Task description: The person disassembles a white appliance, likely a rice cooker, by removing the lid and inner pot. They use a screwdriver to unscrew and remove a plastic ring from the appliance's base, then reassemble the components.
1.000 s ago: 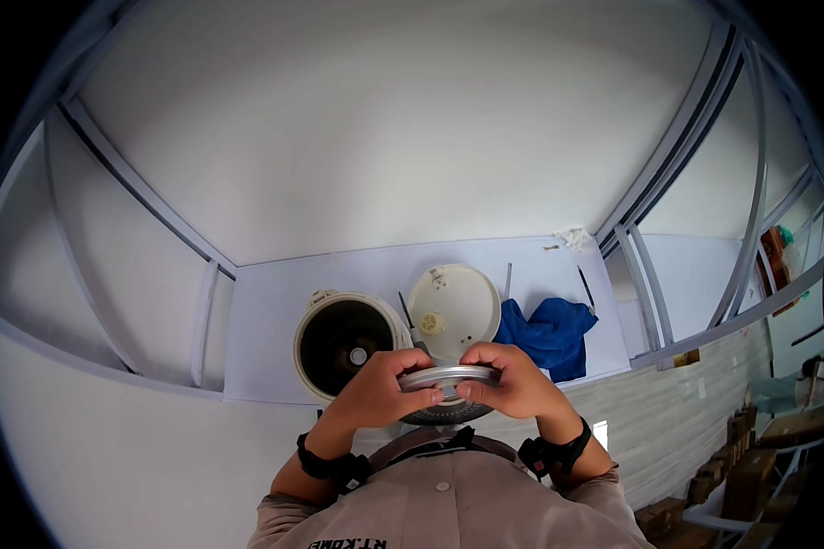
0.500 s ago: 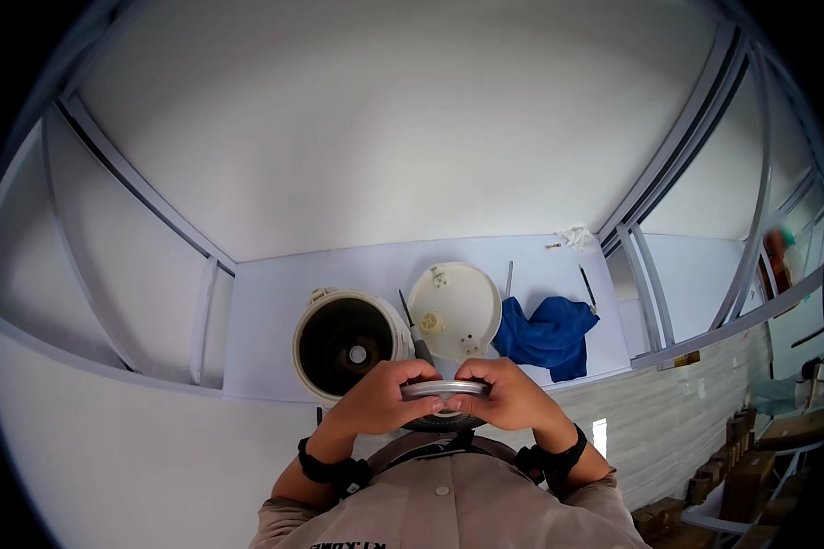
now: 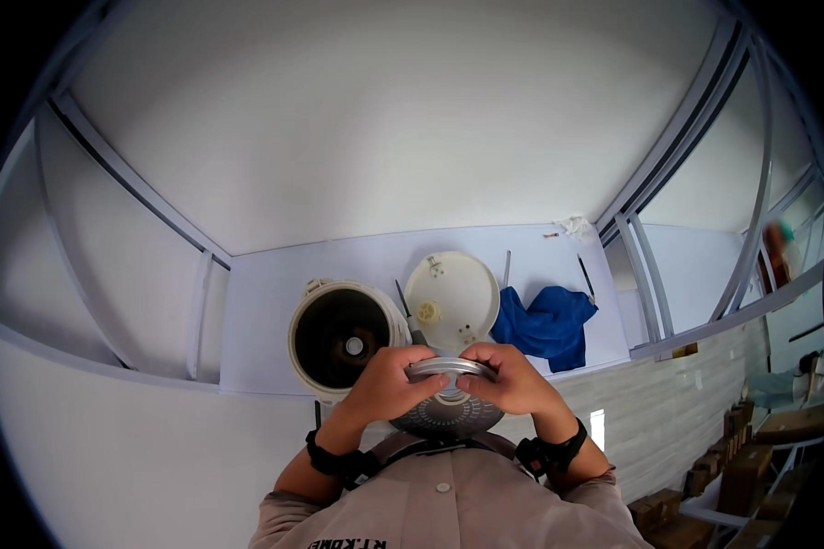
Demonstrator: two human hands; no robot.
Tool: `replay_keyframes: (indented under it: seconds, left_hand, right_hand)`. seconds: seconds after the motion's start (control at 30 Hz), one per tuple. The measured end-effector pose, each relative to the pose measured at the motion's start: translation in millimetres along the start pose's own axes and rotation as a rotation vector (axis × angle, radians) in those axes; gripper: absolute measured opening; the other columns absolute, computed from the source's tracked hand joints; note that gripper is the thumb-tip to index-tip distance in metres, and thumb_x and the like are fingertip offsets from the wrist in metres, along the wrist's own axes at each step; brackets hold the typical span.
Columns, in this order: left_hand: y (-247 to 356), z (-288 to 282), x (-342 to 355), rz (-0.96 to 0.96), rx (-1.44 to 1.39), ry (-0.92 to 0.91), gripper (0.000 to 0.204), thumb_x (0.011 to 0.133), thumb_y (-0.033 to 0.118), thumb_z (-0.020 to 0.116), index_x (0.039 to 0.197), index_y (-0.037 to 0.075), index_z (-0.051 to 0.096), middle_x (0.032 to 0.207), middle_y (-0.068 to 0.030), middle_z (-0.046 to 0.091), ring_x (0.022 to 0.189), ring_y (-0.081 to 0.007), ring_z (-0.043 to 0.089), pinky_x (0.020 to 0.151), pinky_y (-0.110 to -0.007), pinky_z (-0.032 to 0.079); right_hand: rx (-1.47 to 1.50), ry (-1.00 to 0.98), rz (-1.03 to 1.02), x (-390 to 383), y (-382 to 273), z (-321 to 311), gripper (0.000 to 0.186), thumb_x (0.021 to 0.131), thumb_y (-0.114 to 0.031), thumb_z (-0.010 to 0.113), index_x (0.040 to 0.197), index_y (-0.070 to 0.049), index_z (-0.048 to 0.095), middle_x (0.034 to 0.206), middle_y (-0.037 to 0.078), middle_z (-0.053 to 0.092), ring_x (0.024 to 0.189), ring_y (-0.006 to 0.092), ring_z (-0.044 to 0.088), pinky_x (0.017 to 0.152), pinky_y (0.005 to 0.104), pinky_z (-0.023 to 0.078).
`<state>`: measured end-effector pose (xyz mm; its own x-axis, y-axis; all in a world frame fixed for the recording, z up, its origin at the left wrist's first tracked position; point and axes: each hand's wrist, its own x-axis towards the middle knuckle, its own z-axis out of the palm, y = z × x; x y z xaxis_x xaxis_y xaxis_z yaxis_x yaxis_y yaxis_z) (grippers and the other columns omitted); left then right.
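Observation:
My left hand (image 3: 395, 384) and my right hand (image 3: 508, 384) are closed on a silver metal ring-like rim (image 3: 449, 364), thumbs pressed near its middle. Just below it is a dark grey perforated round plate (image 3: 448, 417); I cannot tell whether it is joined to the rim. To the left stands a white rice-cooker body (image 3: 301, 349) with a dark interior. Behind my hands lie a white round lid (image 3: 462, 293) with small fittings and a grey-handled tool (image 3: 416, 333).
The white bench (image 3: 256, 320) also holds a blue cloth (image 3: 545, 325), a thin rod (image 3: 506, 270), a dark slim tool (image 3: 587, 276) and a white crumpled cloth (image 3: 575, 226). Frame bars bound both sides. Cardboard boxes (image 3: 744, 476) and a blurred person (image 3: 778, 242) are at the right.
My hands dipped slightly, then rose again with the rim. More of the perforated plate shows below them now. The bench sits a little higher in the picture.

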<state>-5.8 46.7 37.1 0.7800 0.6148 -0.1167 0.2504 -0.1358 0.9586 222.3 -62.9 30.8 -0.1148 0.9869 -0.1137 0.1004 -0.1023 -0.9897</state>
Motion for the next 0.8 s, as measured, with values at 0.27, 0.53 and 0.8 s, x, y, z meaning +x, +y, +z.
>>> replay_keyframes:
  seconds: [0.27,0.53,0.8]
  left_hand:
    - [-1.6,1.2,-1.0,0.054,0.025,-0.016,0.021,0.096,0.016,0.081,0.106,-0.001,0.075,0.082,-0.0008,0.070,0.074,-0.0063,0.059,0.065,-0.027,0.048]
    - [-2.3,-4.4,-4.6,0.015,0.062,-0.061,0.030,0.094,0.019,0.081,0.114,-0.001,0.073,0.093,-0.0133,0.075,0.082,-0.0184,0.070,0.076,-0.035,0.055]
    - [-13.9,-3.4,-8.1,0.037,0.047,-0.050,0.026,0.093,0.018,0.085,0.106,0.000,0.071,0.085,-0.0042,0.070,0.077,-0.0093,0.060,0.068,-0.030,0.049]
  right_hand:
    - [-0.162,0.088,-0.062,0.4,2.4,11.9,0.014,0.098,-0.011,0.077,0.106,-0.001,0.071,0.080,0.009,0.070,0.070,0.0146,0.060,0.065,0.0327,0.049]
    - [-0.188,0.111,-0.070,3.0,6.4,19.4,0.015,0.097,-0.012,0.079,0.103,0.000,0.070,0.081,0.012,0.071,0.069,0.0177,0.063,0.065,0.0335,0.050]
    - [-0.235,0.068,-0.054,2.2,5.2,21.8,0.017,0.093,-0.009,0.077,0.105,0.000,0.070,0.083,0.013,0.073,0.073,0.0213,0.067,0.068,0.0363,0.053]
